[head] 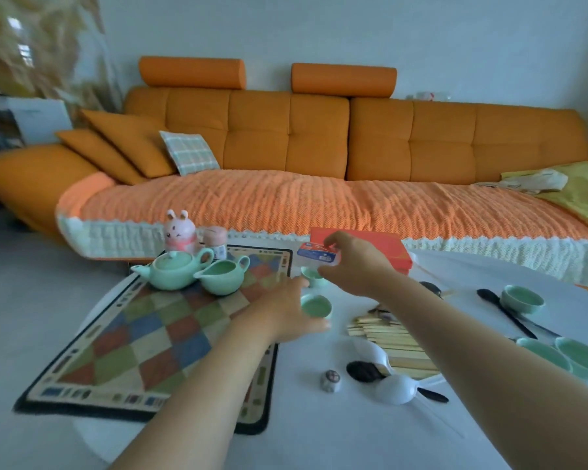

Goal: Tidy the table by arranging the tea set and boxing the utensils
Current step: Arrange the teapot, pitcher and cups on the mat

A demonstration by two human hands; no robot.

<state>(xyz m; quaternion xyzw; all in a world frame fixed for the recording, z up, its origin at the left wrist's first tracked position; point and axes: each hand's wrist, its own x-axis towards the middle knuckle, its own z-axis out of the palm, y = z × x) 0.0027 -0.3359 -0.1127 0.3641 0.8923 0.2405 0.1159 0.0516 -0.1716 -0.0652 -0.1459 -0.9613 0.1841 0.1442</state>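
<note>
Five celadon cups are out, none on the checkered mat [150,334] yet. The teapot [174,269], lid on, and the pitcher [224,276] already stand side by side at the mat's far edge.

Key relation: the near cup [316,305] sits on the white table [319,435] just right of the mat's right edge. The left hand [286,313] is on it, with fingers to the far side and thumb to the near side. The hand is spread and not visibly clamped, and I can't confirm contact. The mat lies directly left of the cup, so I'd expect a short leftward carry. The cup is round, so it has no long axis to line up.

The far cup [314,276] sits just beyond it, under the right hand [353,262]. That hand's fingers curl near both this cup and a blue-white packet [316,254]. It's too blurred to tell what it holds, if anything.

The other three cups [523,300] [543,354] [584,357] are well to the right, nearer the right arm.

Utensils:
- The bamboo chopsticks [387,344] are heaped right of centre, long axis roughly left-right.
- A black spoon [503,310] runs far-left to near-right.
- Another black spoon [364,371] and a white spoon [394,391] lie near.

Containers:
- The red box [360,245] is at the far edge behind the right hand. Its contents aren't visible and nothing looks boxed yet.
- The cups and pitcher look empty.
</note>
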